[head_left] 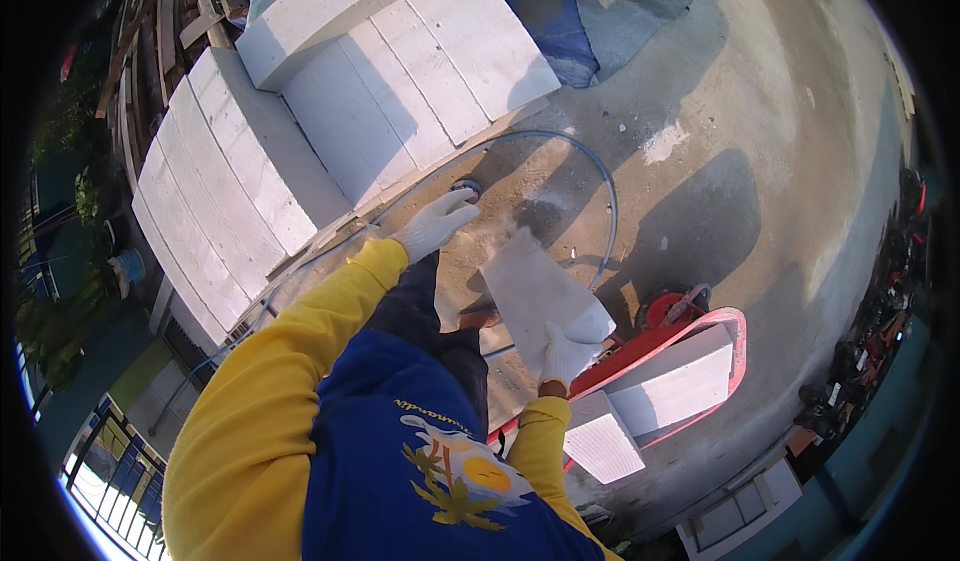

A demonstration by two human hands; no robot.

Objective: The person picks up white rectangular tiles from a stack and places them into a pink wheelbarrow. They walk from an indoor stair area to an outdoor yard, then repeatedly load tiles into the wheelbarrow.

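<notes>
Head view: right hand [566, 353], gloved, is closed on the lower end of a white block offcut [540, 294], which slants up toward 11 o'clock over the concrete floor [760, 141]. Left hand [437, 223], also gloved, is curled around a small dark tool [467, 187], probably a grinder, at the offcut's 10 o'clock, just apart from it. Its blue cable [600, 176] loops round at 1 o'clock. The 1-handed hold may slip and drop the offcut; the cable could snag.

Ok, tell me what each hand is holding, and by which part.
The right hand grips a white slab-shaped block by its near end. The left hand closes on a small dark round tool at the end of a blue hose; the hold is hidden.
</notes>
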